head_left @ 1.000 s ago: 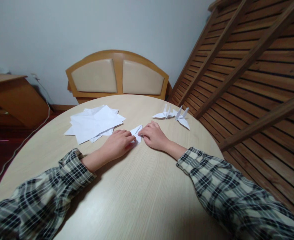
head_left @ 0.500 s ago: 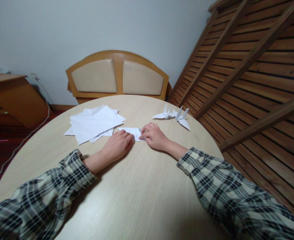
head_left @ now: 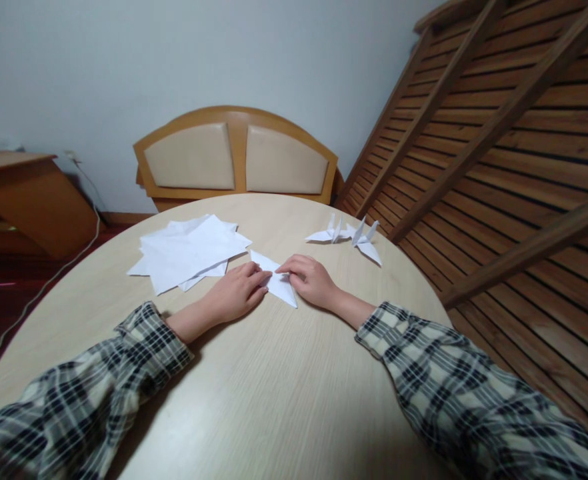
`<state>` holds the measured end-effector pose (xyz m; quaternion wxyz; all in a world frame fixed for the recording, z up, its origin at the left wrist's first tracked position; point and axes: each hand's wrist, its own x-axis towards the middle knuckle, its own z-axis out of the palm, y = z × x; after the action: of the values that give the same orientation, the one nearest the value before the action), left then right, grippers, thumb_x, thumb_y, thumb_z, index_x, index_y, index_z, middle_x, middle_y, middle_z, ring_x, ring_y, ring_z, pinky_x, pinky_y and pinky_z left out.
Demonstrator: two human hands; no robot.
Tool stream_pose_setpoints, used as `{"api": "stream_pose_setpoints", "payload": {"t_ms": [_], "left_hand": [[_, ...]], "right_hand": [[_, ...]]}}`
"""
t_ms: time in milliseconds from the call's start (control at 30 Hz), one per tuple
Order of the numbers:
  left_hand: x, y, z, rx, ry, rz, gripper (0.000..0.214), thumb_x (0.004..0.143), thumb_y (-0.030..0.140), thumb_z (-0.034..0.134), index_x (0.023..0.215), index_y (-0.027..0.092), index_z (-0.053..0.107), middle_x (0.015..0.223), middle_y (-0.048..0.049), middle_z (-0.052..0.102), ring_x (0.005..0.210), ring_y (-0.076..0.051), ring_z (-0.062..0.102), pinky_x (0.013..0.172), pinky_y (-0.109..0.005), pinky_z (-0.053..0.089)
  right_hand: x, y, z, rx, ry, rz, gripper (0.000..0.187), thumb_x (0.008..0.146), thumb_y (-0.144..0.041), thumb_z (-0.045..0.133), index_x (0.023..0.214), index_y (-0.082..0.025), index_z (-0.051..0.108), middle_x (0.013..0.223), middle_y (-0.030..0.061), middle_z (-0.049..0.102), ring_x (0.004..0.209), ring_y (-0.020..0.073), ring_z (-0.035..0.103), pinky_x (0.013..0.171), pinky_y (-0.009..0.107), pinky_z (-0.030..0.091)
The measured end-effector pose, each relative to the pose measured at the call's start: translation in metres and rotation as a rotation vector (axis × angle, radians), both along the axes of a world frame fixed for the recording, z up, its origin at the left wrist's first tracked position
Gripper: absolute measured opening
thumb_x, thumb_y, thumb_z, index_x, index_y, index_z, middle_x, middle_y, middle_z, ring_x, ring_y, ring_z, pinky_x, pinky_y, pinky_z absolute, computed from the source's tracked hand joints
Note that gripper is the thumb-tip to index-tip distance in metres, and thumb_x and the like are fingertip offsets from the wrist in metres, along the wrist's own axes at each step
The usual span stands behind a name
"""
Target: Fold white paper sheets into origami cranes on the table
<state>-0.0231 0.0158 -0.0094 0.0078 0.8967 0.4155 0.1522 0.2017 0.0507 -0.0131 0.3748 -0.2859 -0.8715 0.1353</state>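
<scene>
A white folded paper [head_left: 281,288] lies on the table between my hands, its pointed ends toward the upper left and lower right. My left hand [head_left: 239,290] rests at its left side, fingers curled together and pressing on the paper. From the right, my right hand [head_left: 310,279] pinches the paper near its middle with thumb and forefinger. The fingertips partly hide the folds. Just beyond my left hand lies a loose pile of white paper sheets [head_left: 189,250].
Two white paper cranes [head_left: 330,235] stand at the far right of the round wooden table [head_left: 274,400]. Behind the table is a headboard [head_left: 241,157] with padded panels. A slatted wooden frame [head_left: 499,153] leans along the right. A cable [head_left: 57,273] runs down on the left.
The folded paper has turned from lying crosswise to a diagonal, one point now toward me. My hands have shifted slightly with it, and both still touch it.
</scene>
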Motion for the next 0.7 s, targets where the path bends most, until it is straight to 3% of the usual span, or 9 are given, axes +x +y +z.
{"api": "stream_pose_setpoints", "payload": {"t_ms": [167,267,433,600,700], "left_hand": [[-0.007,0.007,-0.001,-0.009,-0.052,-0.105,0.034,0.098,0.035,0.043,0.121,0.017,0.059,0.122,-0.0146,0.060,0.112,-0.027,0.056,0.099,-0.045,0.046],[-0.008,0.011,0.001,0.006,-0.077,-0.112,0.034,0.098,0.039,0.043,0.118,0.017,0.059,0.124,-0.0144,0.063,0.118,-0.028,0.055,0.103,-0.048,0.044],[-0.007,0.011,0.007,-0.030,-0.116,-0.021,0.036,0.099,0.043,0.039,0.115,0.017,0.059,0.114,-0.0134,0.067,0.105,-0.027,0.061,0.093,-0.047,0.049],[-0.005,0.013,0.007,-0.020,-0.098,-0.072,0.040,0.101,0.040,0.036,0.123,0.017,0.059,0.121,-0.0128,0.067,0.114,-0.027,0.057,0.099,-0.048,0.045],[-0.005,0.013,0.006,-0.027,-0.090,-0.068,0.040,0.102,0.041,0.033,0.120,0.017,0.060,0.119,-0.0123,0.068,0.113,-0.027,0.058,0.099,-0.047,0.045]], "right_hand": [[-0.001,0.001,-0.001,-0.058,-0.092,-0.065,0.032,0.095,-0.022,0.048,0.125,-0.022,0.061,0.122,0.0082,0.067,0.114,0.0200,0.060,0.096,0.039,0.044],[-0.002,-0.002,0.001,-0.087,-0.179,-0.058,0.036,0.099,-0.027,0.045,0.133,-0.020,0.055,0.131,0.0092,0.062,0.122,0.0202,0.055,0.100,0.039,0.041],[-0.002,-0.005,0.006,-0.080,-0.204,-0.130,0.033,0.101,-0.030,0.041,0.126,-0.021,0.060,0.119,0.0069,0.069,0.110,0.0202,0.060,0.094,0.039,0.037],[-0.001,-0.004,0.006,-0.055,-0.187,-0.134,0.034,0.102,-0.037,0.040,0.120,-0.022,0.065,0.110,0.0060,0.071,0.101,0.0201,0.057,0.089,0.037,0.034],[-0.001,-0.003,0.007,-0.046,-0.173,-0.126,0.039,0.103,-0.037,0.035,0.103,-0.021,0.070,0.097,0.0045,0.072,0.093,0.0193,0.056,0.087,0.037,0.031]]}}
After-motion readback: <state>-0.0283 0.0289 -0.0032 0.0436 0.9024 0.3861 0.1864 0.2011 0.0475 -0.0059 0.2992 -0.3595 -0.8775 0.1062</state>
